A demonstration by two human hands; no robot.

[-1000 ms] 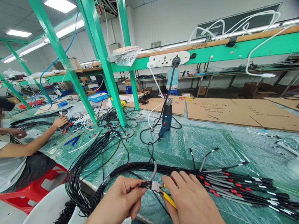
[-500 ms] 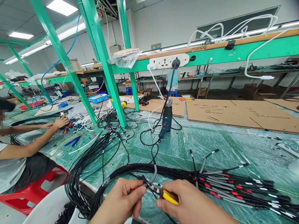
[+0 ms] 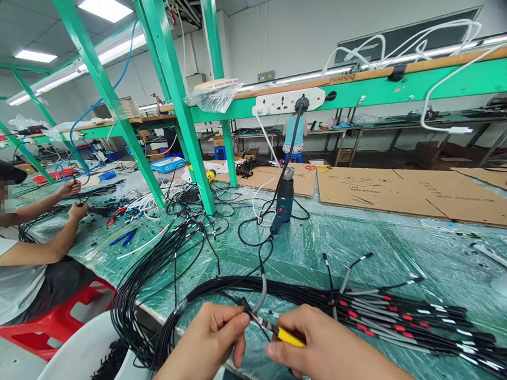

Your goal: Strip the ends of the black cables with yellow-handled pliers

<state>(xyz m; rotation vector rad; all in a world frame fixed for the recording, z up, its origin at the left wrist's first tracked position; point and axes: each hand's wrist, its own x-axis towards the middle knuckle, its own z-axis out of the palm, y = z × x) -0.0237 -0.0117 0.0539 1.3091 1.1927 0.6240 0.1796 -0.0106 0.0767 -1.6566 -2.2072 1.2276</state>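
Note:
My left hand point(image 3: 210, 342) pinches a thin black wire at its end, close to the table's near edge. My right hand point(image 3: 325, 348) is closed round yellow-handled cutters point(image 3: 274, 329), whose jaws meet the wire just beside my left fingertips. Behind both hands lies a thick bundle of black cables point(image 3: 370, 314) with red and white sleeves, running off to the right. A grey cable end point(image 3: 262, 286) curves up just beyond the cutters.
A blue heat gun point(image 3: 283, 202) stands upright mid-table, plugged into a white power strip point(image 3: 289, 100). Cardboard sheets point(image 3: 406, 190) lie at the back right. A green post point(image 3: 181, 114) rises from the table. A co-worker point(image 3: 18, 247) sits left on a red stool. A white bin point(image 3: 75, 364) is at the lower left.
My right hand has closed round the cutters and slid slightly down and left; the jaws stay at the wire. The co-worker's hands drew back to the left.

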